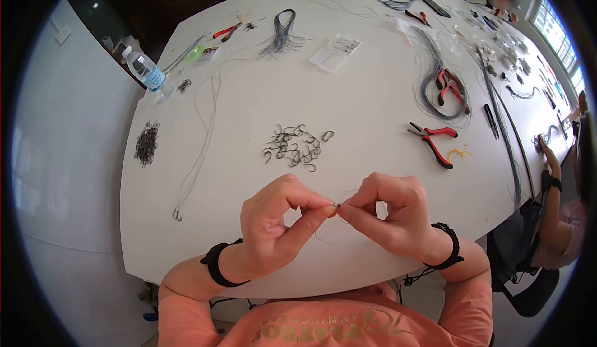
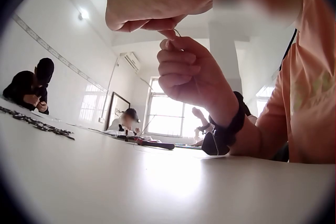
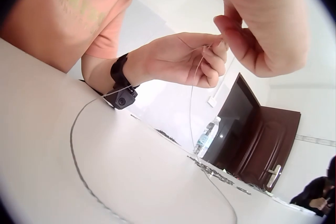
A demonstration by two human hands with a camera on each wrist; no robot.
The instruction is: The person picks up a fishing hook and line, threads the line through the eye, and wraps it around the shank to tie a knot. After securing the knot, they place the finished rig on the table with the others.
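Note:
My left hand [image 1: 273, 222] and right hand [image 1: 398, 213] meet fingertip to fingertip over the near part of the table. Between thumb and forefinger, the left hand pinches a small dark fish hook [image 1: 337, 205], mostly covered by the fingers. In the left wrist view a thin curved end of the hook [image 2: 177, 33] shows between the fingertips. My right hand pinches a thin grey line [image 3: 191, 111] at the same spot; the fingers hide its end. The line hangs from the fingers in a wide loop above the table.
Loose fish hooks [image 1: 293, 147] lie ahead of the hands, with a denser dark pile [image 1: 147, 143] at left. A looped line [image 1: 200, 148] ends in hooks. Red-handled pliers [image 1: 435, 140] and line coils are at right. A bottle [image 1: 147, 70] stands far left; another person [image 1: 559, 222] sits at right.

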